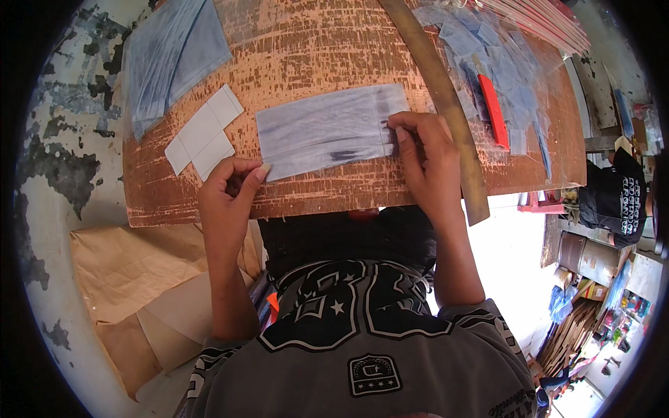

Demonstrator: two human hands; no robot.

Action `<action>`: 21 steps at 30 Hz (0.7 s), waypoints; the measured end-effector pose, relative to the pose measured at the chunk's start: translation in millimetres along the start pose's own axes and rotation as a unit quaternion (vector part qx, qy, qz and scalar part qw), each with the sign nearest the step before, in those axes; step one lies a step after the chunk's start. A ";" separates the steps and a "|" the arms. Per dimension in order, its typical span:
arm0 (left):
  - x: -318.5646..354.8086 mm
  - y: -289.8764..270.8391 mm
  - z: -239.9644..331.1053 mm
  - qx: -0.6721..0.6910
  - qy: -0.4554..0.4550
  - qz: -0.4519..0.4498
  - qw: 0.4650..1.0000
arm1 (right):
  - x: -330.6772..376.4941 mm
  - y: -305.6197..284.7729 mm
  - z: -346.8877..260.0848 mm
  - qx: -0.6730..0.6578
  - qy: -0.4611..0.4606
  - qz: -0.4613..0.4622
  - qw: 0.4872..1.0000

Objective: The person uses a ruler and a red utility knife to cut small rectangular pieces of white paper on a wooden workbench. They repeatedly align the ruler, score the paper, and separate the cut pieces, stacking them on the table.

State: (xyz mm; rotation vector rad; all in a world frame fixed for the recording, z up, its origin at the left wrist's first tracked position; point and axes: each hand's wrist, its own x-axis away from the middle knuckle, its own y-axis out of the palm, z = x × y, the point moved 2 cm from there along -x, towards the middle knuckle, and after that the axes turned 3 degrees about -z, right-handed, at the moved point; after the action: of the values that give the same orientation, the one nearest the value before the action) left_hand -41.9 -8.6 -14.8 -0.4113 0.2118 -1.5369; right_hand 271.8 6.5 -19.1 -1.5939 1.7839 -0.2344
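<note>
Streaked grey-blue sheet (pixel 324 131); white card (pixel 203 131); cracked orange-brown board (pixel 320 49); red cutter (pixel 493 111).

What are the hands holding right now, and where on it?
Both hold the blue-grey sheet flat on the board: left hand pinches its lower-left corner, right hand presses fingertips on its right edge.

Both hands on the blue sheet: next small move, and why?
Probably press the right-end fold flat. The left hand pins the near left corner of the blue sheet to the wooden board, and the right hand's fingertips sit on the narrow flap at the right end.
</note>
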 end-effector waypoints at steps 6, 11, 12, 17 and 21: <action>-0.6 -1.9 -3.3 0.004 0.001 -0.002 1.000 | 0.8 -0.1 -1.6 -0.013 0.020 -0.012 1.000; -1.2 0.6 -4.0 0.038 0.013 0.007 0.999 | -0.1 -5.9 -12.9 -0.014 0.036 -0.058 0.998; -1.2 0.3 -3.0 0.036 0.014 0.007 0.999 | -0.6 -8.6 -12.4 0.016 0.013 -0.068 0.997; -1.3 -0.3 -0.9 0.022 0.007 0.004 1.000 | -0.4 -14.0 -12.1 0.049 -0.028 -0.098 0.994; -2.1 0.1 -2.8 0.032 0.003 0.006 0.999 | 0.8 -13.5 -9.8 0.047 -0.015 -0.103 0.994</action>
State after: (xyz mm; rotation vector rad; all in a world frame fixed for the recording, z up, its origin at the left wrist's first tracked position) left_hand -42.9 -6.8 -17.7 -0.3541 0.1679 -1.5299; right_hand 276.5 -0.3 -4.6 -1.7044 1.5638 -0.3831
